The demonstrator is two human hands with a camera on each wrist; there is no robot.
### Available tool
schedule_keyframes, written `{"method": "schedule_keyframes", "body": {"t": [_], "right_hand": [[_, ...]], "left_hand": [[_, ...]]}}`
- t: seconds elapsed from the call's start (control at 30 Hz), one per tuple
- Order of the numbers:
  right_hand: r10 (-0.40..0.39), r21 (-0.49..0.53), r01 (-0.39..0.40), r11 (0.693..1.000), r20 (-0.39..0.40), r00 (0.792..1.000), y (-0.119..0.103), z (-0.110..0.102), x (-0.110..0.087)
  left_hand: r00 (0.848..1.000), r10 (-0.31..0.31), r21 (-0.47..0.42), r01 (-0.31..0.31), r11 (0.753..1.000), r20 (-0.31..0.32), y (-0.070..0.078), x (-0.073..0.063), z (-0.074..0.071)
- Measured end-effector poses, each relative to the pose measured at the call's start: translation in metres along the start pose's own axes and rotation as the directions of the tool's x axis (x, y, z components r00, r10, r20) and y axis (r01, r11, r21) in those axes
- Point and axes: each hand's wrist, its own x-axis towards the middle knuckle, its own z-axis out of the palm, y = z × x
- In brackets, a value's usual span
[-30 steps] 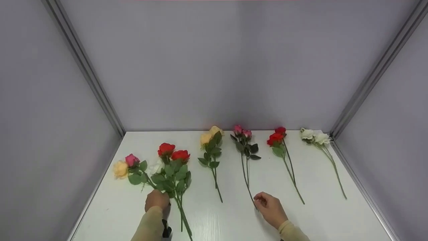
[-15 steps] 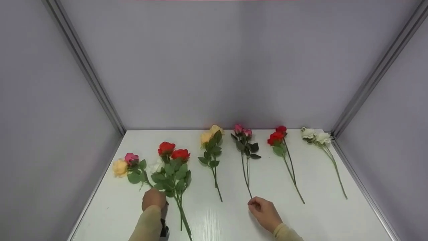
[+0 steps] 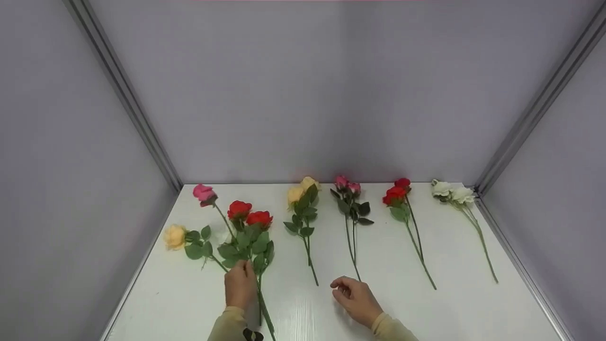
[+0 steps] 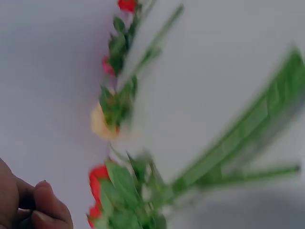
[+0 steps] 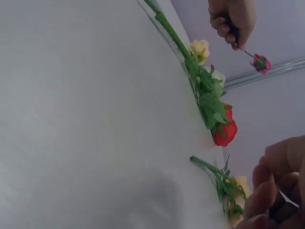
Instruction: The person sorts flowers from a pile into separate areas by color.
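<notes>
My left hand grips the thin stem of a pink rose, whose bloom points to the back left. In the right wrist view that hand is lifted off the table, the rose sticking out past its fingers. Just under it lies a pile: two red roses with leafy stems, a white rose partly hidden by leaves, and a yellow rose off to the left. My right hand hovers with loosely bent fingers and nothing between them, near the stem ends of two pink roses.
Farther along the white table lie pairs of yellow roses, red roses and white roses, stems toward me. Grey panels enclose the back and both sides.
My left hand has moved right and lifted the pink rose away from the yellow one, its bloom swinging up and back. My right hand has drifted left.
</notes>
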Motion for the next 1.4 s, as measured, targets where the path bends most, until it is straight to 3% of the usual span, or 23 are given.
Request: {"method": "schedule_keyframes", "body": {"t": [0.13,0.3,0.47,0.67,0.8,0.97,1.17,1.4], "right_hand": [[-0.023,0.038,0.023,0.999,0.005,1.000,-0.011,0.003,0.002],[-0.031,0.078,0.032,0.996,-0.012,0.999,-0.024,0.004,0.002],[-0.051,0.089,0.057,0.994,-0.065,0.997,-0.047,-0.001,-0.001],[-0.078,0.135,0.090,0.987,-0.091,0.993,-0.074,-0.012,-0.008],[-0.076,0.164,0.094,0.982,-0.108,0.991,-0.076,-0.014,-0.010],[-0.052,0.193,0.075,0.978,-0.123,0.991,-0.072,-0.016,-0.011],[0.009,0.248,0.025,0.968,-0.134,0.991,-0.071,-0.020,-0.010],[0.007,0.246,0.029,0.969,-0.142,0.990,-0.074,-0.021,-0.011]], "left_hand": [[0.994,0.068,-0.110,-0.058,0.992,0.091,0.028,-0.020,0.015],[0.959,0.190,-0.220,-0.143,0.965,0.212,0.055,-0.041,0.032],[0.908,0.297,-0.279,-0.215,0.936,0.297,0.073,-0.055,0.046],[0.821,0.396,-0.304,-0.285,0.909,0.413,0.086,-0.067,0.057],[0.775,0.418,-0.282,-0.316,0.906,0.474,0.090,-0.068,0.063],[0.736,0.431,-0.248,-0.353,0.902,0.523,0.092,-0.066,0.068],[0.708,0.465,-0.241,-0.400,0.884,0.531,0.093,-0.063,0.070],[0.724,0.460,-0.261,-0.379,0.888,0.514,0.094,-0.066,0.071]]}}
